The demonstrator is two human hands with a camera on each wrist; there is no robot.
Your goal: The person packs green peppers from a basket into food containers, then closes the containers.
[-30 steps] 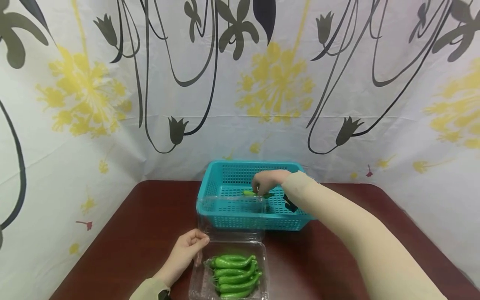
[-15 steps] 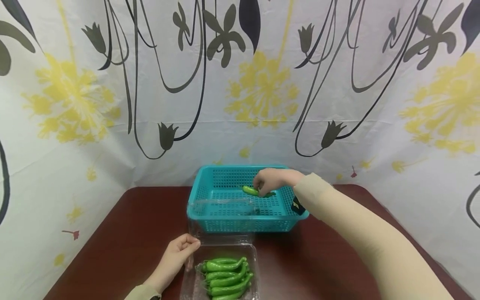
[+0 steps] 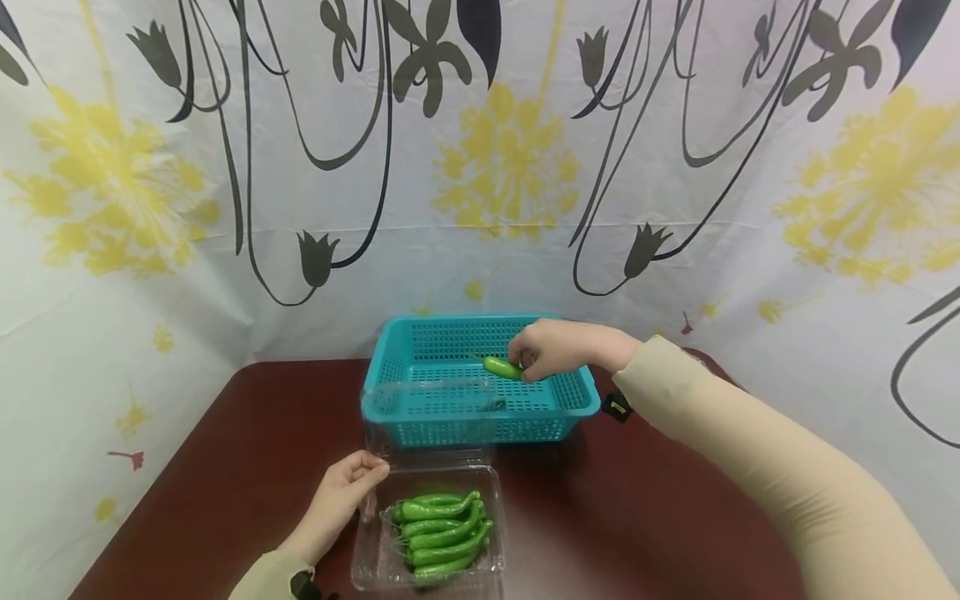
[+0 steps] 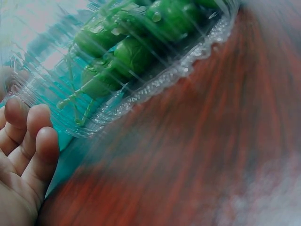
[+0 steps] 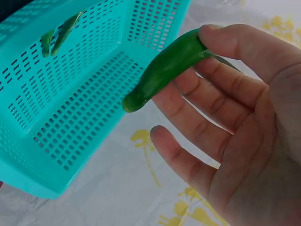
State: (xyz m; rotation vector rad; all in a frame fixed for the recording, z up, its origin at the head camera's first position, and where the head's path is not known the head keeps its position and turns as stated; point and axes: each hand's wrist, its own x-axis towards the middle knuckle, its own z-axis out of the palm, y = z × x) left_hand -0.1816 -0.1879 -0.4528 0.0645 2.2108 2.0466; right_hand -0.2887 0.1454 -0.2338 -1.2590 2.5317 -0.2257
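Observation:
My right hand point(image 3: 558, 346) pinches a green chili pepper point(image 3: 501, 367) between thumb and fingers above the blue basket point(image 3: 577, 407). In the right wrist view, the curved pepper point(image 5: 164, 68) juts out from the fingertips, its rounded end over the basket's edge. My left hand point(image 3: 333, 500) grips the left edge of a clear plastic clamshell box point(image 3: 360, 571), near the hinge. Several green chili peppers point(image 3: 442, 533) lie side by side in that box. The left wrist view has curled left fingers point(image 4: 47, 141) against the clear wall; the thumb is hardly visible there.
The clamshell's raised clear lid point(image 3: 427, 417) leans at the basket's front side. Two small green pieces point(image 5: 66, 35) are in the basket. A dark red wooden table point(image 3: 247, 450) bears everything, with a patterned white cloth point(image 3: 480, 283) hanging behind.
My right hand has risen from the basket's floor with the chili pepper and drawn slightly right. The left hand keeps its place at the box. The head view has shifted a little.

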